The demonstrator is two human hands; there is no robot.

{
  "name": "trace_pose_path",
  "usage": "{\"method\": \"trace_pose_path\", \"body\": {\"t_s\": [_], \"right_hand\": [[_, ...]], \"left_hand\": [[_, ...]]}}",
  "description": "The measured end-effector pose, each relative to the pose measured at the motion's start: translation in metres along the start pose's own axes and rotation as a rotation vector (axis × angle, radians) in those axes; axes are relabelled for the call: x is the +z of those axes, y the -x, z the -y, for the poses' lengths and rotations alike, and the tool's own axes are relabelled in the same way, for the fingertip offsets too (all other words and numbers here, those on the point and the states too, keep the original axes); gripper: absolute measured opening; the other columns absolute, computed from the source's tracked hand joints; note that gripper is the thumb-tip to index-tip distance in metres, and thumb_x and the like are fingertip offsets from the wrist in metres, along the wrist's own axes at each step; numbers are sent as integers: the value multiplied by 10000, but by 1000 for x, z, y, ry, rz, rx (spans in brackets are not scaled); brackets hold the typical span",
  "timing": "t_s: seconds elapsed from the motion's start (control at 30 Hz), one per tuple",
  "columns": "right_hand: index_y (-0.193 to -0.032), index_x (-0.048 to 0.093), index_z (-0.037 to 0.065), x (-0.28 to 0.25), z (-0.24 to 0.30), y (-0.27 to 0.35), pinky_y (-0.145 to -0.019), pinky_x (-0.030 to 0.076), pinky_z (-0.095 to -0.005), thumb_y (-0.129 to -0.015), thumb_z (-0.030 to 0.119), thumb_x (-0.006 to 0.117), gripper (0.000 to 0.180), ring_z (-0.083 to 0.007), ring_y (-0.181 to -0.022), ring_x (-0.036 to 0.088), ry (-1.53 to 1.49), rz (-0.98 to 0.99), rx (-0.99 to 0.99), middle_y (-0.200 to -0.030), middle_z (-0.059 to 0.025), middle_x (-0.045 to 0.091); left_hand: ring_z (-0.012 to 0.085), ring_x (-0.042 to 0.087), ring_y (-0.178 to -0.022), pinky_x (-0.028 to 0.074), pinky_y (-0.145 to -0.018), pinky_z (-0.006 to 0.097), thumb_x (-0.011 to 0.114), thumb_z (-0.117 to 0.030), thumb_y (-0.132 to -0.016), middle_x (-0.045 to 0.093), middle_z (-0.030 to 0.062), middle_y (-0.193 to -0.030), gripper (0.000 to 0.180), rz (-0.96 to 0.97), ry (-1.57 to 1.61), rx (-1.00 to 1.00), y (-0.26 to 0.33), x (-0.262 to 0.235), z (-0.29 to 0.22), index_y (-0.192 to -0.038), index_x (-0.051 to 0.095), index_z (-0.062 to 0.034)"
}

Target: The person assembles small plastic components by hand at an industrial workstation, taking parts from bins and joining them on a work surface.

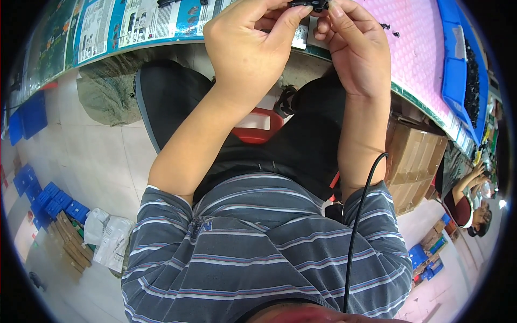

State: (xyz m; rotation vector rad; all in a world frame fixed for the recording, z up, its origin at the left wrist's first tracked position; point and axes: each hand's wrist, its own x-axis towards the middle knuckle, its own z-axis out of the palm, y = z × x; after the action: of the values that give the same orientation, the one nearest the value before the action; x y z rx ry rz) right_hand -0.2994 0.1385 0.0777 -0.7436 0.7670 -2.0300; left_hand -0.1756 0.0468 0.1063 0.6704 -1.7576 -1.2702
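Observation:
Both hands meet above the table's near edge, at the top of the head view. A small black part (pixel 316 5) sits between them, partly hidden by fingers and cut off by the picture's edge; its exact kind does not show. My left hand (pixel 250 46) pinches it from the left with thumb and fingers. From the right, my right hand (pixel 360 46) grips it between thumb and forefinger. Small black pieces (pixel 396 34) lie on the pink sheet (pixel 414 59) beside my right hand. Another dark part (pixel 171 2) rests at the table's far side, left of my hands.
A blue bin (pixel 454 64) holding many black pieces stands at the table's right. Printed sheets (pixel 156 24) cover the left part. Below the table are a cardboard box (pixel 417 161) and a red stool (pixel 261 129). Another person (pixel 467 196) sits far right. A black cable (pixel 353 237) hangs near my right arm.

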Motion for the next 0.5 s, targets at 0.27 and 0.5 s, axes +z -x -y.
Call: {"method": "trace_pose_path", "body": {"t_s": [0.27, 0.5], "right_hand": [[-1039, 635, 6, 13, 16, 7, -711, 554, -256, -995, 136, 619, 139, -114, -736, 639, 262, -382, 249, -825, -32, 657], [-1067, 638, -50, 28, 16, 35, -750, 546, -262, -993, 91, 590, 166, -125, -782, 642, 542, -336, 216, -885, -60, 667]], "left_hand": [[63, 607, -632, 479, -556, 209, 753, 14, -855, 691, 72, -772, 132, 27, 10, -24, 2, 1, -1, -962, 712, 79], [142, 707, -661, 551, -604, 246, 795, -48, -819, 731, 105, -793, 166, 73, 71, 85, 25, -9, 27, -960, 740, 20]]}}
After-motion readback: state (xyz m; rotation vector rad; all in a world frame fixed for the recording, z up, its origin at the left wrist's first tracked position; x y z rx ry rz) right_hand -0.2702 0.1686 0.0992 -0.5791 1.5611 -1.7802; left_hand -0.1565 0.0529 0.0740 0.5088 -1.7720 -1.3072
